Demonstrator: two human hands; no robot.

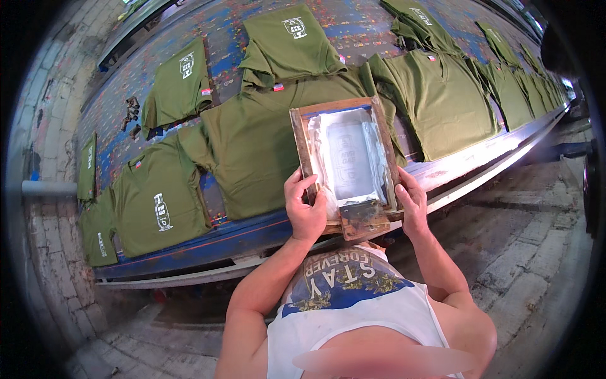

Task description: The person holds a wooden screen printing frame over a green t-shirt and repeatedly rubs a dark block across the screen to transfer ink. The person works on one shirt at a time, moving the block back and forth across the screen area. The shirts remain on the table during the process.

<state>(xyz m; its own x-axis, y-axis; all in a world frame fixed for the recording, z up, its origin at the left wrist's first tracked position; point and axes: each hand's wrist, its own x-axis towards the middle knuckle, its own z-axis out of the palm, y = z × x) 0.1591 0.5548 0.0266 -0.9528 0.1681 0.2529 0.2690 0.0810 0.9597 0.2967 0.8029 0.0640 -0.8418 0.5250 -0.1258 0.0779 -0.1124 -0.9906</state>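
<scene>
Both the left hand (pixel 305 208) and the right hand (pixel 413 203) are gripping opposite sides of a wooden frame (pixel 301 143) over an olive shirt (pixel 252 142) and the near edge of the surface (pixel 214 30), the frame's long axis running away from the person, far end leaning slightly left.

Bright white glare shines on the right side of my printing table (pixel 451 170). Underneath looks dark. Straight edges bend near the round black rim.
</scene>
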